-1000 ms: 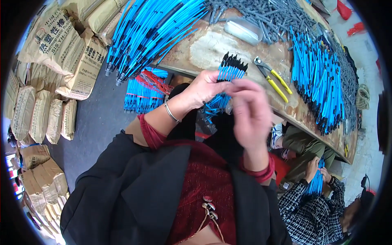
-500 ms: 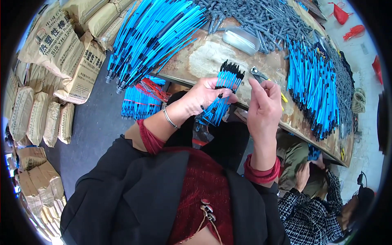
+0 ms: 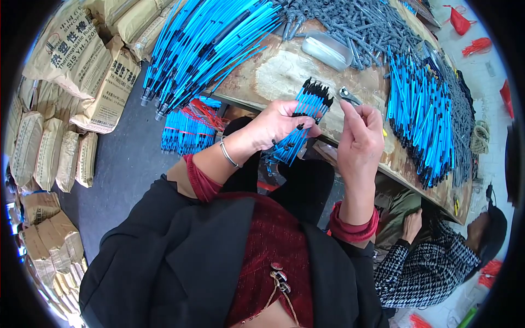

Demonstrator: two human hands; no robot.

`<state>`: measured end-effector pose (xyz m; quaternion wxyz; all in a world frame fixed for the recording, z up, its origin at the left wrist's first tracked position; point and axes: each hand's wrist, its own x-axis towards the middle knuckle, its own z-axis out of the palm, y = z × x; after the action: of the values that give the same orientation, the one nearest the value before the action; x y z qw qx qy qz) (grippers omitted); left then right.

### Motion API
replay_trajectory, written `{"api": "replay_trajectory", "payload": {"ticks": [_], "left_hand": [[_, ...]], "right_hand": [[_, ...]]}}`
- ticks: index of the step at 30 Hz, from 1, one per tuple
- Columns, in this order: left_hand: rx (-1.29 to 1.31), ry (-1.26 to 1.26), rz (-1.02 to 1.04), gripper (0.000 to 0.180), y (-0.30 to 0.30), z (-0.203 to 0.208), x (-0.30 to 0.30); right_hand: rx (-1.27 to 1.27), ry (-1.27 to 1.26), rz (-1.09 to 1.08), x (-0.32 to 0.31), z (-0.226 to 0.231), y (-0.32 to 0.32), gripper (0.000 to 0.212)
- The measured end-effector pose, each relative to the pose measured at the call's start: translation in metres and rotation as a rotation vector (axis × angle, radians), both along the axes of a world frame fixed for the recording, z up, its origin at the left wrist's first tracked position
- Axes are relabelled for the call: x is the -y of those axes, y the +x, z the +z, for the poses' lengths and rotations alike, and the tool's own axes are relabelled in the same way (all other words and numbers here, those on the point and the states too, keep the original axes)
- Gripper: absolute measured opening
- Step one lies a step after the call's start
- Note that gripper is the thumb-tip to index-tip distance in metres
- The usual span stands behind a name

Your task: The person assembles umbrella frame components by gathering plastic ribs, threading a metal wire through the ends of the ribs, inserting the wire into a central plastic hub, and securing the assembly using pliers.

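Grasping a bundle of slim blue plastic tubes with black tips (image 3: 313,101), our left hand (image 3: 287,121) closes around its middle, just past the near edge of the table. The bundle's long axis runs away from our body, leaning a little right, black tips at the far end. Our right hand (image 3: 360,134) is apart from it, to the right, its fingers curled and thumb drawn close to the forefinger; we cannot tell whether anything small is pinched there. The left hand is the nearer one, touching the bundle; the tips lie up and left of the right fingers.

Beyond, on the brown wooden table (image 3: 240,82), we count one pair of yellow-handled metal pliers (image 3: 349,96), partly hidden by the right hand, one clear plastic tray (image 3: 327,53), two heaps of blue tubes, left (image 3: 219,44) and right (image 3: 421,115), and one sprawling pile of grey plastic parts (image 3: 358,27). Single tubes and parts are too many to count.
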<state>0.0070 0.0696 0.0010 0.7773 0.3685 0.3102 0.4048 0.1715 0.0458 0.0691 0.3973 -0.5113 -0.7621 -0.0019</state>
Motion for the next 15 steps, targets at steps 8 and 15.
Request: {"api": "replay_trajectory", "payload": {"ticks": [8,15], "left_hand": [[-0.012,-0.018,0.001,0.023,0.0009,0.0043,0.0014],[-0.013,0.004,0.004,0.023,0.0015,0.0030,0.0011]], "right_hand": [[-0.014,0.004,-0.008,0.0002,0.0005,0.0007,0.024],[-0.008,0.006,0.005,-0.0009,0.0007,0.0001,0.024]]}}
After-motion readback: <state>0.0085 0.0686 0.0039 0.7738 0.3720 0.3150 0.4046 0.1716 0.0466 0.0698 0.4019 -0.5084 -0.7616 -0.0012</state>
